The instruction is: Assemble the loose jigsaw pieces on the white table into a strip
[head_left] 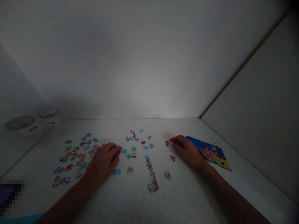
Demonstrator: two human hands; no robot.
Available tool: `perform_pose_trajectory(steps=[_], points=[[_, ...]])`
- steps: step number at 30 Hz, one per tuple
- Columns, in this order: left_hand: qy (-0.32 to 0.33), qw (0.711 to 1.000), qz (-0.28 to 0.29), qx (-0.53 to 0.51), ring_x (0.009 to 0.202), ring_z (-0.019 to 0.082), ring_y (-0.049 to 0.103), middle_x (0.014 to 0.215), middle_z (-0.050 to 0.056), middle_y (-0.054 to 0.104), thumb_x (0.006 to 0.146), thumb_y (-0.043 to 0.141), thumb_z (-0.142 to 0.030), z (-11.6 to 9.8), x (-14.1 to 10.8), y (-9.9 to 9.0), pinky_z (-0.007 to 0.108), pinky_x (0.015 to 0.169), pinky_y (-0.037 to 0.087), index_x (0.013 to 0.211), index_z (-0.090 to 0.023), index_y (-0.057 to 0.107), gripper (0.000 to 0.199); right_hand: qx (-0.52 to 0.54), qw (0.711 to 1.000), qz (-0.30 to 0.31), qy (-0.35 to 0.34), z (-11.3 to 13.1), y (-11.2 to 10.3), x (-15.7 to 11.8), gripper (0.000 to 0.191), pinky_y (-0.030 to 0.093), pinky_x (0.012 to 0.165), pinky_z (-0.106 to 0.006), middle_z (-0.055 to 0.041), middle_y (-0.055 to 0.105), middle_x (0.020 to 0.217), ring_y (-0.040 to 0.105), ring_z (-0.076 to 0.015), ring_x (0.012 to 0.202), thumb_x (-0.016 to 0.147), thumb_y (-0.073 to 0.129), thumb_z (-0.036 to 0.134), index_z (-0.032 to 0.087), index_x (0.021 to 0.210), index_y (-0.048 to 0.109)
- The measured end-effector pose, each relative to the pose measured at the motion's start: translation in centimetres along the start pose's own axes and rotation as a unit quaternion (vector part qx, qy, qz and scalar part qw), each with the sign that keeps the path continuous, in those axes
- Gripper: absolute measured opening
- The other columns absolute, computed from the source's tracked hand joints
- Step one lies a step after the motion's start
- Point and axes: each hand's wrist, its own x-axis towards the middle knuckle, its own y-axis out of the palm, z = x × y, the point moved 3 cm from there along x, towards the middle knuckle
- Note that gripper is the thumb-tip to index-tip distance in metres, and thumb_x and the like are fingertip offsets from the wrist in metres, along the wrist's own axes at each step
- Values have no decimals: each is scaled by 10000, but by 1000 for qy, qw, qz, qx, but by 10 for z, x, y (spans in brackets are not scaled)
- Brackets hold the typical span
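My left hand [107, 157] is over the white table [112, 199], between the large group of loose puzzle pieces [81, 155] and the middle ones. Its thumb and forefinger are closed on a small red piece [120, 152], partly hidden by the fingertips. On the right, my right hand [184, 147] has its fingers curled, with the fingertips beside a small red and blue piece [167, 143]; whether they touch it or hold anything is unclear. A joined strip of pieces [151, 174] lies between the hands. Blue and multicoloured pieces [133, 149] are scattered around the centre.
A blue picture sheet with yellow and pink cartoon figures [213, 153] lies partly behind my right forearm. Two clear containers with round lids [20, 122] stand at the far left. A white wall [130, 62] rises behind the table.
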Motion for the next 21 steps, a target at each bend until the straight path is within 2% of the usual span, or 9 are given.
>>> perform_pose_trajectory(steps=[6,14,21], points=[[13,1000,-8,4,901,215,584,983,70,635,922,372,-266,2,1,1,389,815,483,1039,-200,647,306,-3,1000,-8,9,-1,-1,0,252,447,665,-310,-49,596,910,547,-175,737,802,468,231,202,976,647],[17,1000,-17,17,887,210,593,986,65,642,920,373,-306,7,0,6,381,805,476,1072,-221,643,321,-38,999,7,6,-1,-1,3,279,457,756,-321,-58,601,937,568,-178,821,816,464,161,198,1015,656],[8,1000,0,21,923,220,590,1020,65,640,899,382,-244,6,-1,5,400,822,479,1089,-225,634,316,-59,996,41,-45,6,0,1,270,438,882,-372,-71,601,1005,566,-214,954,873,503,244,237,1082,674]])
